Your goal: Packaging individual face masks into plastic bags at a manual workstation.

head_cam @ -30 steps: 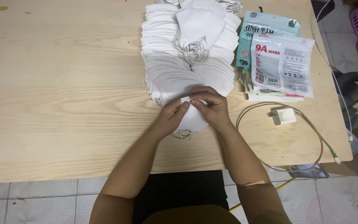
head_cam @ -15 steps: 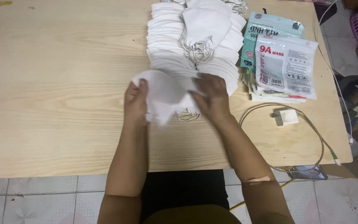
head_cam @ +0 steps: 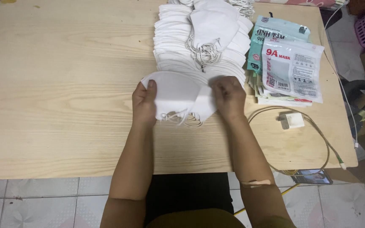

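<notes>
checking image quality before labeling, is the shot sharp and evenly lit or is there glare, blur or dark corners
Head view: mostly sharp, the left hand and right hand on the white mask show no motion blur; light is soft and even on the wooden table; the mask stack is bright, so its layers lose detail; faint sheen on the plastic packets; the top left corner falls dark.

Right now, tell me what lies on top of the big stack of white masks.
On the stack of white masks lies a single folded white mask with its bundled ear loops. The masks beneath it are covered; their count cannot be seen.
</notes>
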